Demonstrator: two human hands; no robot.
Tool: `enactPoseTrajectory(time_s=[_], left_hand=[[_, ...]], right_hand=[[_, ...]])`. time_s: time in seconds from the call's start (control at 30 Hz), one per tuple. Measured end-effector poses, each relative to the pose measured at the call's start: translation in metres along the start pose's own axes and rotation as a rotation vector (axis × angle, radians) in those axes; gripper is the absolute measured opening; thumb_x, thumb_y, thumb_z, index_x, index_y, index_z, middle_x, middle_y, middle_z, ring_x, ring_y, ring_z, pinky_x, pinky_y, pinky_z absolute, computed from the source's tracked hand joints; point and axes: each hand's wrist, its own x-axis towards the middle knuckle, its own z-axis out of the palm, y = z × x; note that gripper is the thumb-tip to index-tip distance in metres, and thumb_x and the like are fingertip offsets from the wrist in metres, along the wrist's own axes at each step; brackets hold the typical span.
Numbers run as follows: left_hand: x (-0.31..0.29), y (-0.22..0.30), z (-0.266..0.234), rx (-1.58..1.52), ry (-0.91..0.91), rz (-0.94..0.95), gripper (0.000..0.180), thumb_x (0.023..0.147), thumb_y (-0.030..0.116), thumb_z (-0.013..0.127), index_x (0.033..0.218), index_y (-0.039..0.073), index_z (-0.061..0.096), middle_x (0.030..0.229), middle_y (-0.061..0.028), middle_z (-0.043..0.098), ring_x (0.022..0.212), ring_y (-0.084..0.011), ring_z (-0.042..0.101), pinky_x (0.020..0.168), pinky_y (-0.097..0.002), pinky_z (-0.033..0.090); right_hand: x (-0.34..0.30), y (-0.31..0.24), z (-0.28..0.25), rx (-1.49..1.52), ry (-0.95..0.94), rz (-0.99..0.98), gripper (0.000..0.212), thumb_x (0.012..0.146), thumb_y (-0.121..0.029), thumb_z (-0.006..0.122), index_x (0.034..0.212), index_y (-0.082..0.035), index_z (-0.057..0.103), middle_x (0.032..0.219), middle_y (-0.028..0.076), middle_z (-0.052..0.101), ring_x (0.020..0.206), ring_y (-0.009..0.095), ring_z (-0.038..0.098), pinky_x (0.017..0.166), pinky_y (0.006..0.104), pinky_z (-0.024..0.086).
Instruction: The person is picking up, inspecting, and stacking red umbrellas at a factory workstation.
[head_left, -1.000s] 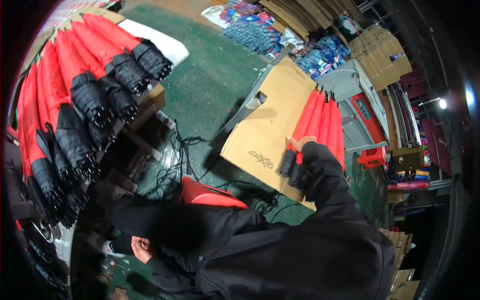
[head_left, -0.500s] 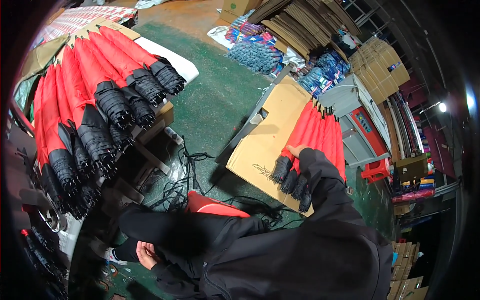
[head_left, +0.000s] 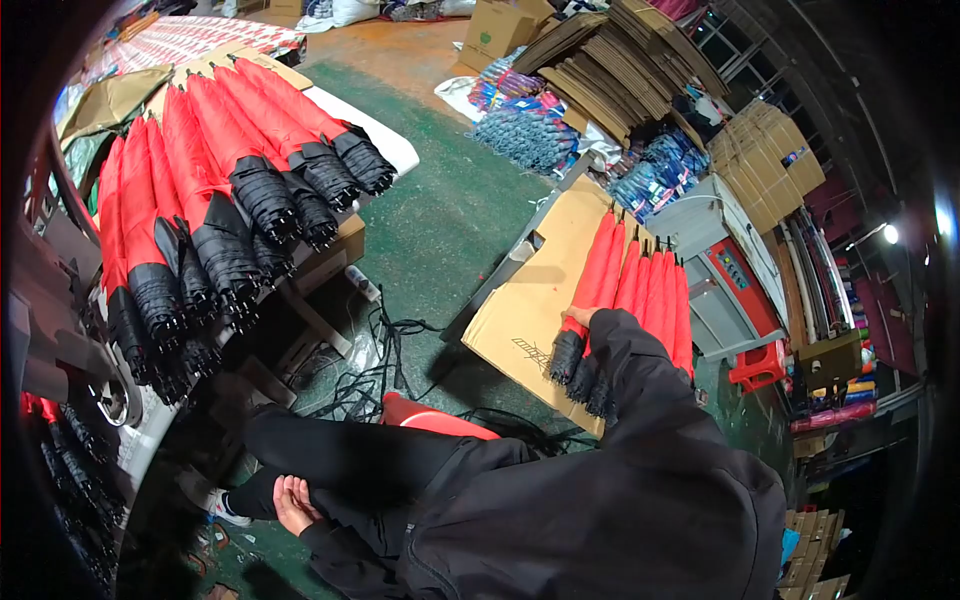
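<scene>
At far left, a stack of folded red umbrellas with black lower sections (head_left: 215,215) lies on a raised table (head_left: 345,240), handle ends pointing toward the green floor (head_left: 440,210). Under the table edge: tangle of black cables (head_left: 385,375).

Lower left: left hand (head_left: 293,503) rests on the person's dark trouser leg, palm up, fingers loosely curled, holding nothing. A white shoe (head_left: 222,508) sits just beside it.

Centre: red stool seat (head_left: 430,418) partly hidden behind the black sleeve.

Right of centre: flattened brown cardboard sheet (head_left: 525,300) on the floor, a row of red folded umbrellas (head_left: 640,285) laid on it side by side, tips pointing away, black handle ends toward the person. Right hand (head_left: 577,318) is on the leftmost umbrella of that row, mostly covered by the sleeve; cannot tell whether the fingers are closed around it or just touching.

Further right: grey machine with red panel (head_left: 735,275), small red stool (head_left: 757,367) just beside it. Behind: stacked flat cartons (head_left: 620,60) and bundles of blue packaged goods (head_left: 530,130).
</scene>
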Motion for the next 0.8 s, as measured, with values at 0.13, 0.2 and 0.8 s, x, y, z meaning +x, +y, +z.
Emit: enactPoseTrajectory(time_s=[0.13, 0.2, 0.8], left_hand=[[0.004, -0.010, 0.022, -0.008, -0.035, -0.033, 0.036, 0.105, 0.014, 0.056, 0.137, -0.003, 0.060, 0.119, -0.0186, 0.071, 0.103, -0.0239, 0.071, 0.094, -0.0354, 0.061], [0.002, -0.002, 0.017, -0.003, -0.025, -0.008, 0.036, 0.105, 0.014, 0.056, 0.137, -0.003, 0.060, 0.120, -0.0183, 0.070, 0.103, -0.0238, 0.071, 0.094, -0.0351, 0.061], [-0.114, 0.126, 0.125, 0.565, -0.692, 0.132, 0.038, 0.110, 0.019, 0.055, 0.138, -0.007, 0.059, 0.120, -0.0164, 0.072, 0.089, -0.0180, 0.068, 0.077, -0.0309, 0.055]], right_hand=[[0.020, 0.026, 0.013, 0.069, 0.763, 0.228, 0.089, 0.068, -0.053, 0.083, 0.127, 0.012, 0.064, 0.131, 0.028, 0.065, 0.114, 0.034, 0.067, 0.096, 0.0470, 0.053], [0.000, 0.026, 0.017, 0.198, 0.539, 0.126, 0.086, 0.071, -0.055, 0.078, 0.128, 0.009, 0.066, 0.133, 0.028, 0.064, 0.121, 0.034, 0.064, 0.102, 0.0432, 0.049], [-0.283, -0.168, -0.006, 1.401, 0.234, -1.183, 0.054, 0.079, -0.002, 0.074, 0.129, 0.001, 0.054, 0.109, 0.010, 0.068, 0.095, 0.020, 0.068, 0.086, 0.0346, 0.055]])
